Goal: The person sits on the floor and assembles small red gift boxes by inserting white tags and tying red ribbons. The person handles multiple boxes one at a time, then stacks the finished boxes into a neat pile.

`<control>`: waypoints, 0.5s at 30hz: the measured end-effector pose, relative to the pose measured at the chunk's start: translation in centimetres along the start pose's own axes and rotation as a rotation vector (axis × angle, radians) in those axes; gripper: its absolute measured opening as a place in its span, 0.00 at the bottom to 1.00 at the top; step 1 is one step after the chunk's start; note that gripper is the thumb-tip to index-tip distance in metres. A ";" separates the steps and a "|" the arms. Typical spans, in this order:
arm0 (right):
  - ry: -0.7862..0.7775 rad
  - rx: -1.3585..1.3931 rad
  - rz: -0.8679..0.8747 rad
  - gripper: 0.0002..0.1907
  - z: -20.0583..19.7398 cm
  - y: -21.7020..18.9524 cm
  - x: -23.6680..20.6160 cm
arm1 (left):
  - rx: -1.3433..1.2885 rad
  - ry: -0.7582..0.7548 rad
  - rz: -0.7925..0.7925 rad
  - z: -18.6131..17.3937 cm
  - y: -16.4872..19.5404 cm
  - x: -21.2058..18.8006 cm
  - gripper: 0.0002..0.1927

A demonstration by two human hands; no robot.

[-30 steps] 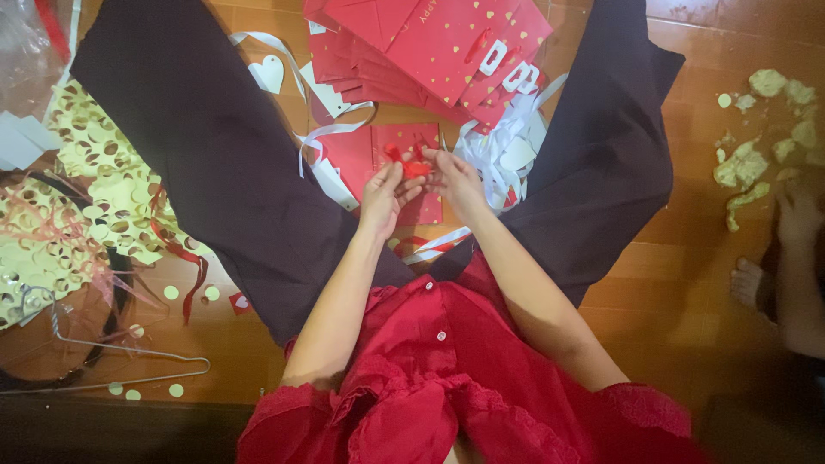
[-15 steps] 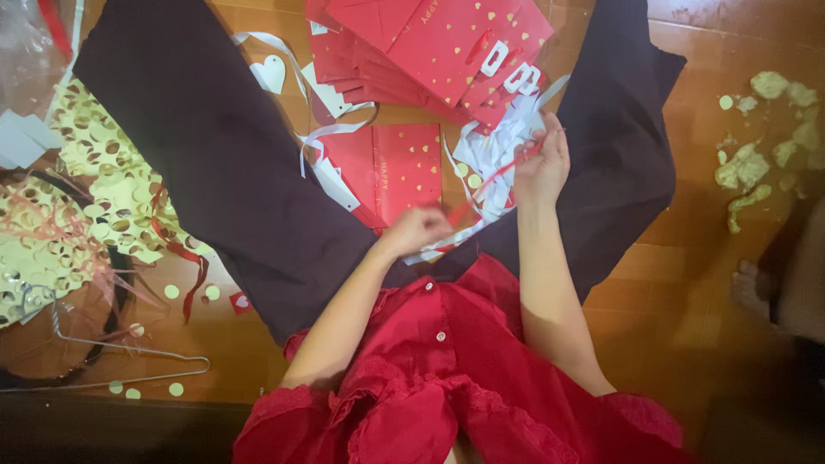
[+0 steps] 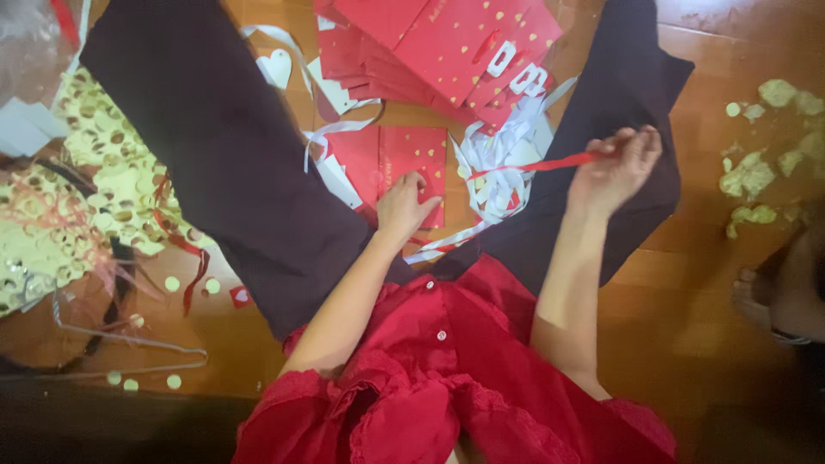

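Ribbon-pulling step: right hand (image 3: 614, 167) fingers pinched on red ribbon (image 3: 537, 163), drawn taut. Left hand (image 3: 406, 206) flat, holding red card (image 3: 404, 163) on floor (image 3: 687, 258). Next: probably keep card pinned, pull clear.

Left hand (image 3: 411, 204) on red card (image 3: 394, 170), right hand (image 3: 615, 168) pinching red ribbon (image 3: 537, 164).

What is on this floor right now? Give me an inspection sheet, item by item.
Surface: wooden floor, littered.
Job's things: red card under left hand; red ribbon pinched and pulled by right hand.
Clutter: stack of red cards, white paper strips, gold punched sheets, gold scraps.
Grippers: both hands bare.
Cables: nothing seen; a wire hanger.
Surroundings: another person's foot at right.
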State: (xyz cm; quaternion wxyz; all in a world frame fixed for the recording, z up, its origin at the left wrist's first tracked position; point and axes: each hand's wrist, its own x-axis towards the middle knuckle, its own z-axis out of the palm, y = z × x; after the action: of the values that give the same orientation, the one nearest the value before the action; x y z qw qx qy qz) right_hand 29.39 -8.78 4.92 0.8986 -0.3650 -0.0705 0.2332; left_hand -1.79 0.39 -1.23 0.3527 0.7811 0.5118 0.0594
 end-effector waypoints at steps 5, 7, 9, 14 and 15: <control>-0.153 -0.236 -0.007 0.06 2.3 0.9 -1.5 | 0.178 0.065 0.032 0.0 2.0 -0.4 0.42; -0.247 -0.454 0.005 0.03 3.3 3.8 -3.5 | 0.225 0.107 0.080 -0.2 2.8 -0.8 0.43; -0.339 -0.586 0.098 0.03 3.9 6.7 -5.9 | 0.259 0.068 0.071 -0.6 3.2 -1.1 0.38; -0.517 -0.825 0.304 0.06 4.6 11.2 -9.3 | 0.071 0.084 0.006 -1.0 3.1 -0.9 0.33; -0.556 -0.892 0.313 0.07 4.7 11.4 -9.5 | 0.000 0.078 -0.022 -1.1 2.6 -0.8 0.31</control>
State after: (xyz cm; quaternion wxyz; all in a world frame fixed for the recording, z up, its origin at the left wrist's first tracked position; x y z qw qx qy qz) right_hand 15.47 -3.19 0.88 0.5588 -0.6411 -0.3422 0.3995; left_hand -0.63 -0.34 1.37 0.3330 0.7724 0.5339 0.0859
